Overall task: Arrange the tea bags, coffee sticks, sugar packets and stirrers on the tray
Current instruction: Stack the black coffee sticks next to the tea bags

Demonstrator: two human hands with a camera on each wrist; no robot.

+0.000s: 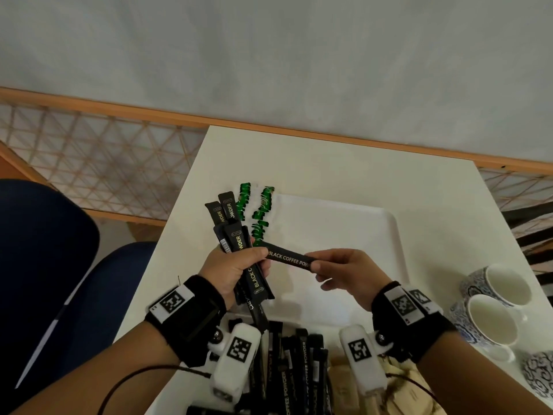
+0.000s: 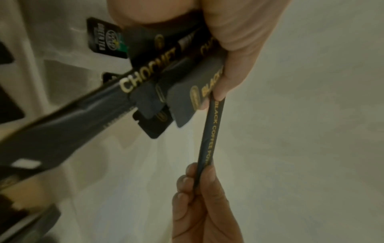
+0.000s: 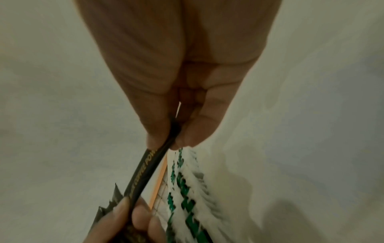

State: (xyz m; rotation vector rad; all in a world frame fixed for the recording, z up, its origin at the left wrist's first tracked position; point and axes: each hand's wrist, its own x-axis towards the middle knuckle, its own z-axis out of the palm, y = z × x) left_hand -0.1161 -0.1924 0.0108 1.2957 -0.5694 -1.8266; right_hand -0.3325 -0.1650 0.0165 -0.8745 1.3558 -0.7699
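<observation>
Our left grip (image 1: pixel 236 266) curls round a fanned bunch of coffee sticks (image 1: pixel 232 232) above the white tray (image 1: pixel 353 223). Our right grip (image 1: pixel 341 271) pinches the end of one more coffee stick (image 1: pixel 288 257), its other end at our left fingers (image 2: pixel 220 97). Green tea bags (image 1: pixel 254 211) lie along the tray's left edge.
</observation>
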